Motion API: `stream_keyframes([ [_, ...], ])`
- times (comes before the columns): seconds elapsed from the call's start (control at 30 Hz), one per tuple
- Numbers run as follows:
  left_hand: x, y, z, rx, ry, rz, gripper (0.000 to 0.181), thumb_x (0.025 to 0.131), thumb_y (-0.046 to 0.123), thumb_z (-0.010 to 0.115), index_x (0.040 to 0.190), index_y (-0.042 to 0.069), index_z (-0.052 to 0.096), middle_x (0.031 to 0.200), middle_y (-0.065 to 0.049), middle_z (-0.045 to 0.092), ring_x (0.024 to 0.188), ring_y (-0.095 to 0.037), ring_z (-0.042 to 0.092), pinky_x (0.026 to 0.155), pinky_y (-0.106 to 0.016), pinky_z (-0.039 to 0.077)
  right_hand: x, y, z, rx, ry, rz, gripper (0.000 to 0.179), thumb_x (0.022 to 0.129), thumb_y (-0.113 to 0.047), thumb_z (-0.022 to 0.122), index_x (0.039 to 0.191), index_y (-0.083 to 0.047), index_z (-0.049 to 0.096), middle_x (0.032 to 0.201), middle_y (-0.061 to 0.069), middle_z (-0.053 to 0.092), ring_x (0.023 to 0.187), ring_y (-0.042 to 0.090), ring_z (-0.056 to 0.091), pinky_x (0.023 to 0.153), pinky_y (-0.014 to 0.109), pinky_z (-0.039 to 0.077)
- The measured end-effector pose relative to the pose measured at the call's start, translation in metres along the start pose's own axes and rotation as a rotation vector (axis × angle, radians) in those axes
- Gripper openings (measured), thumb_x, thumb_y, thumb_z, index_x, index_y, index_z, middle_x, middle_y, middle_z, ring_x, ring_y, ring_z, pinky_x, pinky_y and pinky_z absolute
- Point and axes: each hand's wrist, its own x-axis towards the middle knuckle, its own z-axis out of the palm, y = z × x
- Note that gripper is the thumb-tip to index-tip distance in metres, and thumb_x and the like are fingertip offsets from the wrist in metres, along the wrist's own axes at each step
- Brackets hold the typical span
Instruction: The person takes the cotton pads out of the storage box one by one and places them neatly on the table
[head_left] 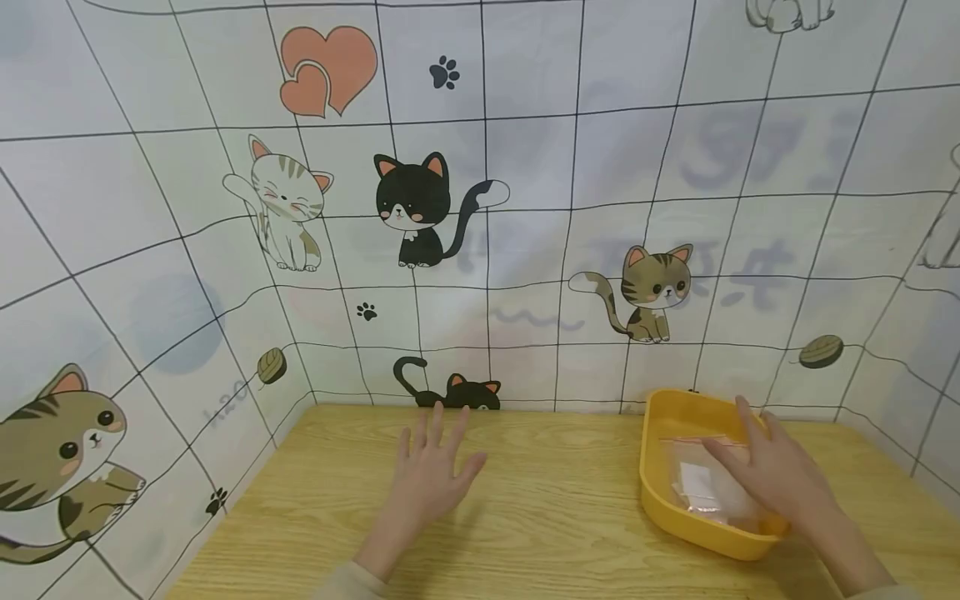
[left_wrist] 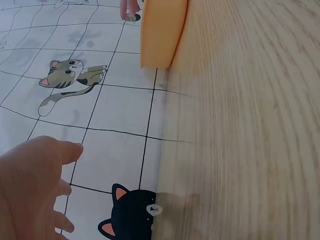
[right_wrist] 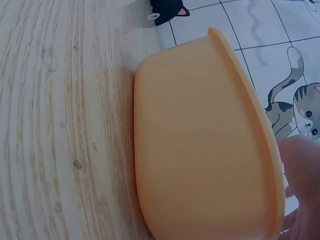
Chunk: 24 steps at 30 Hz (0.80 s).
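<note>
My two hands are well apart, and neither is clasped round anything. My left hand hangs over the middle of the worktop, palm down, fingers spread toward the back edge and the thumb stuck out to the right; it holds nothing. My right hand is over the right side of a yellow bin, fingers stretched forward and the thumb pointing left across the inside. I cannot tell whether that hand touches the rim or sits just above it; the right wrist view shows only part of it past the rim, with the bin's smooth side wall filling most of that picture. The bin stands upright on the right part of the worktop, near the back edge, its rounded corners showing. Inside it lies clear plastic packaging with a reddish line near the top and a white patch at its middle; how many pieces there are I cannot make out. Behind the wood-grained surface rises a white backdrop ruled with dark lines and printed with cartoon cats, paw marks and a pair of coral hearts. A pale sleeve shows at my left wrist.
</note>
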Motion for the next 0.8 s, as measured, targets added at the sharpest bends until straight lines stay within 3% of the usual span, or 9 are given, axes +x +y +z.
stream_keyframes([
  [0.2, 0.001, 0.009, 0.002, -0.017, -0.006, 0.014, 0.068, 0.103, 0.056, 0.041, 0.159, 0.020, 0.031, 0.164, -0.022, 0.019, 0.147, -0.049, 0.021, 0.116, -0.066, 0.015, 0.000, 0.009, 0.002, 0.034, 0.025, 0.038, 0.095, 0.103, -0.055, 0.045, 0.152, 0.016, 0.004, 0.135, 0.055, 0.025, 0.114, 0.072, 0.037, 0.083, 0.079, 0.039],
  [0.33, 0.001, 0.016, 0.001, -0.030, -0.007, 0.023, 0.067, 0.104, 0.055, 0.041, 0.159, 0.019, 0.031, 0.163, -0.022, 0.022, 0.145, -0.049, 0.024, 0.115, -0.065, 0.019, 0.000, 0.016, 0.002, 0.061, -0.003, 0.071, 0.096, 0.104, -0.054, 0.043, 0.150, 0.019, 0.000, 0.132, 0.057, 0.026, 0.111, 0.073, 0.039, 0.080, 0.078, 0.040],
  [0.53, 0.002, 0.022, 0.003, -0.035, -0.015, 0.027, 0.069, 0.104, 0.058, 0.037, 0.161, 0.020, 0.027, 0.163, -0.021, 0.023, 0.146, -0.048, 0.025, 0.116, -0.063, 0.020, 0.000, 0.022, -0.002, 0.100, -0.044, 0.144, 0.090, 0.103, -0.052, 0.047, 0.142, 0.024, 0.017, 0.119, 0.053, 0.041, 0.100, 0.065, 0.051, 0.070, 0.067, 0.049],
  [0.8, 0.003, 0.031, 0.007, -0.064, -0.002, 0.065, 0.067, 0.105, 0.053, 0.041, 0.159, 0.015, 0.030, 0.161, -0.022, 0.026, 0.143, -0.051, 0.030, 0.114, -0.064, 0.024, -0.003, 0.029, -0.001, 0.121, -0.060, 0.155, 0.080, 0.105, -0.043, 0.045, 0.131, 0.031, 0.030, 0.123, 0.054, 0.039, 0.108, 0.068, 0.046, 0.083, 0.071, 0.045],
])
